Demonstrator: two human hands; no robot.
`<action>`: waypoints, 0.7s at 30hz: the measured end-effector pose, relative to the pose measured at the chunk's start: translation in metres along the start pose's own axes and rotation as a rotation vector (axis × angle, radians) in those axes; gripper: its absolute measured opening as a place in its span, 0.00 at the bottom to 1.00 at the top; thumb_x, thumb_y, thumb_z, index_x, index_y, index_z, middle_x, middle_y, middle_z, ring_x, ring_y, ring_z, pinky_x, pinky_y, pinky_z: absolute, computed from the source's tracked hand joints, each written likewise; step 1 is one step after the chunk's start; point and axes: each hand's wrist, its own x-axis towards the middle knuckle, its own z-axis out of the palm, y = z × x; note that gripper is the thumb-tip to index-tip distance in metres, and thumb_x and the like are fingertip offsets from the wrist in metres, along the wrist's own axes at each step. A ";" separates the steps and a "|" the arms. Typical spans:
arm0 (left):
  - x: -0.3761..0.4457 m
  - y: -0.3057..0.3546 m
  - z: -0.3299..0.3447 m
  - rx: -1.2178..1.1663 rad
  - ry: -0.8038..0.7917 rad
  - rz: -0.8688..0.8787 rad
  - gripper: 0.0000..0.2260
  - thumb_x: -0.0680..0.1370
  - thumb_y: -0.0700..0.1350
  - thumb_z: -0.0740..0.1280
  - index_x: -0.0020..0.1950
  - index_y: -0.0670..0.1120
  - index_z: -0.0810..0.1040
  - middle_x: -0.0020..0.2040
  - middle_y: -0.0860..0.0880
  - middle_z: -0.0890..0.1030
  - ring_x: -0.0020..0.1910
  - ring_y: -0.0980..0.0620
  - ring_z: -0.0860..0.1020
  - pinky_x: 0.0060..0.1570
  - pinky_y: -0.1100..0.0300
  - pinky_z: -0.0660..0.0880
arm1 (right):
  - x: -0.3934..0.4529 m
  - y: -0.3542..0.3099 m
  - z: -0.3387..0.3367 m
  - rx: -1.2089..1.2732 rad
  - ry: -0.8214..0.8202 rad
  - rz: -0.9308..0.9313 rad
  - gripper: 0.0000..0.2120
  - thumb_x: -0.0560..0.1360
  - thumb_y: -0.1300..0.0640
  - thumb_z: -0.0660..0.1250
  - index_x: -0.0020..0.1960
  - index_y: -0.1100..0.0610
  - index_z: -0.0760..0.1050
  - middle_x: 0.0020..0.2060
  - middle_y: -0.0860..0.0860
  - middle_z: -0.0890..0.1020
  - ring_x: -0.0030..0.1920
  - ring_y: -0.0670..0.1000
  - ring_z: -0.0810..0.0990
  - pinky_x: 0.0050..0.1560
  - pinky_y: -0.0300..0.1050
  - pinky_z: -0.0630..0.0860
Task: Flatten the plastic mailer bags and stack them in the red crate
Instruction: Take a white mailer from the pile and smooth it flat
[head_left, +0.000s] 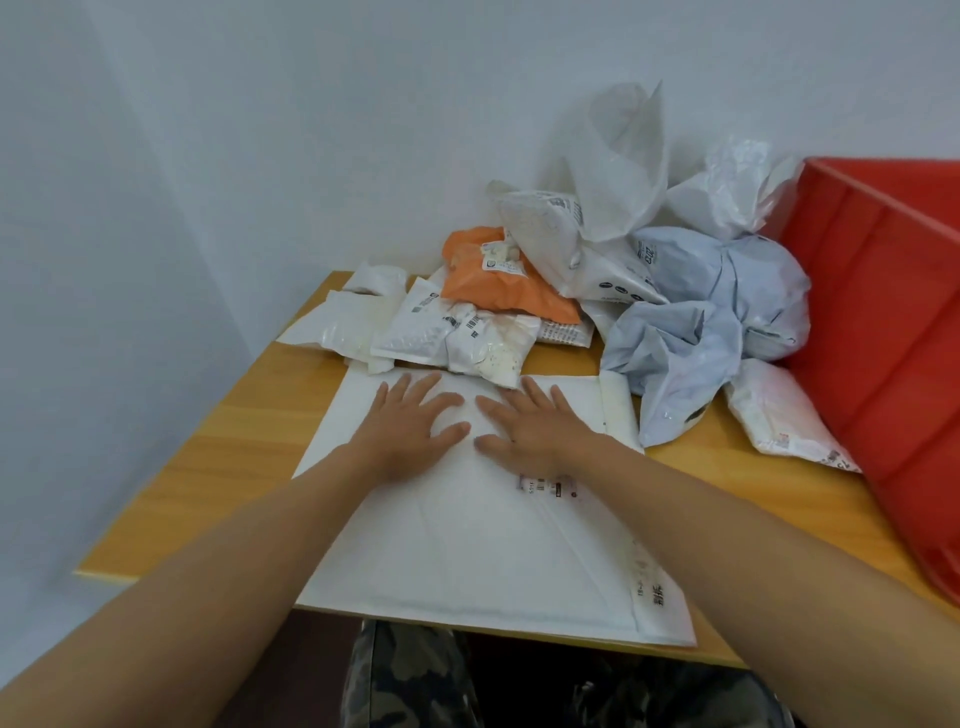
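Your left hand and right hand both lie palm down, fingers straight and spread, pressing on the far half of the large white padded mailer bag, which lies flat on the light wooden surface. The two hands sit side by side, thumbs nearly touching, neither one gripping anything. The near edge of that white mailer hangs slightly past the near edge of the surface, above your camouflage-patterned trousers. Just nearer than your right hand, a small printed label shows on the mailer, and more printing runs along its right edge. Beyond the white mailer, a heap of unflattened bags covers the far part of the surface: a crumpled orange plastic mailer sits straight behind it, several small white padded pouches lie behind its far left corner and touch its far edge, and a crumpled pale blue-grey plastic bag bulges behind its far right corner. Further behind the mailer, a tall white plastic bag stands up against the white wall. To the right of the white mailer stands the red plastic crate, its wall tilted in view; its inside cannot be seen. A small white pouch with a label lies between the white mailer and the crate, touching the crate's wall.
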 end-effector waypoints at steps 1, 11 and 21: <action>0.003 -0.005 -0.002 -0.035 0.037 -0.030 0.28 0.76 0.71 0.49 0.74 0.62 0.63 0.81 0.52 0.53 0.80 0.45 0.48 0.77 0.42 0.45 | 0.004 0.003 -0.004 0.013 0.010 0.007 0.32 0.81 0.34 0.47 0.81 0.43 0.43 0.81 0.48 0.43 0.79 0.54 0.36 0.77 0.59 0.36; 0.019 -0.017 -0.001 0.038 0.007 -0.095 0.24 0.78 0.70 0.48 0.75 0.71 0.56 0.74 0.53 0.60 0.77 0.48 0.52 0.74 0.35 0.40 | 0.034 0.009 -0.001 -0.066 0.042 -0.157 0.27 0.83 0.46 0.45 0.81 0.41 0.44 0.81 0.44 0.43 0.80 0.53 0.41 0.78 0.57 0.37; 0.019 -0.028 0.003 -0.003 -0.036 -0.106 0.23 0.80 0.67 0.47 0.76 0.70 0.50 0.80 0.55 0.50 0.79 0.48 0.45 0.76 0.41 0.39 | 0.039 0.013 0.005 -0.015 0.065 -0.163 0.27 0.83 0.45 0.44 0.81 0.43 0.44 0.80 0.43 0.43 0.80 0.48 0.38 0.78 0.52 0.37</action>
